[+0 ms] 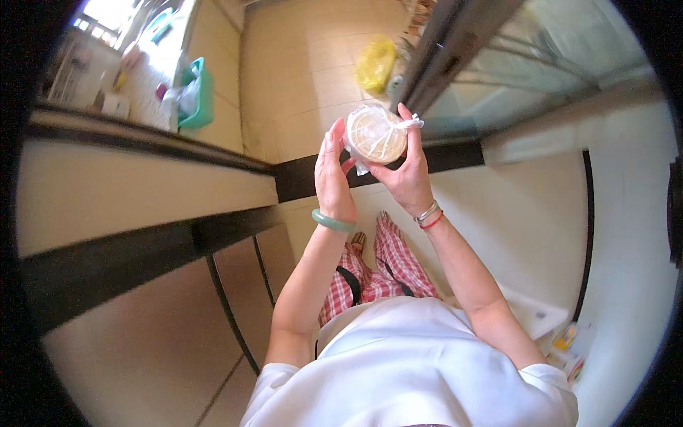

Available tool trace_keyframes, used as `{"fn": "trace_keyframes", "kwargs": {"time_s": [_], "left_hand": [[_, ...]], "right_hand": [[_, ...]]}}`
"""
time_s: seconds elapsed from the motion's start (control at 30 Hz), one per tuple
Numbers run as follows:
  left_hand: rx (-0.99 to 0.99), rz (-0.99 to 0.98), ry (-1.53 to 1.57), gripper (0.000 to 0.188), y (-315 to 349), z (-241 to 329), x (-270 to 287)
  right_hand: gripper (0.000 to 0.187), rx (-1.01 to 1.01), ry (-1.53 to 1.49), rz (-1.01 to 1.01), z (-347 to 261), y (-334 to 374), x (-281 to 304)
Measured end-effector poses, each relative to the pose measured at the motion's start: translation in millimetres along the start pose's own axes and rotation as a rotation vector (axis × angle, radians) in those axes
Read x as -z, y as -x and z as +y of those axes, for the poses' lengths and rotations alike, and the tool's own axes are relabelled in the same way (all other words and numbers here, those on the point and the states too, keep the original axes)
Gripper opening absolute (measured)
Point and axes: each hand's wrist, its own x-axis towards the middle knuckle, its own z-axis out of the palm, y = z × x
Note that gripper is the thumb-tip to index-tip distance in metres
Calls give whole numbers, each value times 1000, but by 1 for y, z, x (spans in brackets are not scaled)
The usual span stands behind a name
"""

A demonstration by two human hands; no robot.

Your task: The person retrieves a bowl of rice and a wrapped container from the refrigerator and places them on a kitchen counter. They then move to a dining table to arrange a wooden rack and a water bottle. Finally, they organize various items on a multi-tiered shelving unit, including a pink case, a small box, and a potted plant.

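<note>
Between my two raised hands is a round, pale tub wrapped in a clear plastic bag. The bag's gathered end sticks out on the right side, and a loose corner hangs below. My right hand grips the tub from the right, thumb underneath and a finger up along its side. Against its left side rests my left hand, fingers long and thumb bent toward the tub, so both hands hold it. A green bangle circles my left wrist. On my right wrist are a silver bracelet and a red cord.
A dark door threshold crosses the floor ahead. Beyond it, a yellow plastic bag lies by a dark-framed glass door. At left, a teal bin hangs at a cluttered counter. Small packages sit low at right.
</note>
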Motion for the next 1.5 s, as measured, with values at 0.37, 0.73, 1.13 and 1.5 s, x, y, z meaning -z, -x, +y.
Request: {"fn": "trace_keyframes", "kwargs": {"time_s": [0.37, 0.73, 1.13, 1.5], "left_hand": [[-176, 316, 206, 43, 23, 54, 75], [-512, 452, 240, 42, 52, 94, 92], [-614, 677, 329, 40, 83, 33, 114], [-579, 1122, 416, 60, 175, -26, 143]], "right_hand": [[86, 30, -43, -402, -59, -28, -92], [81, 287, -198, -501, -109, -39, -133], [77, 621, -286, -493, -92, -54, -164], [87, 1303, -3, -849, -109, 40, -191]]}}
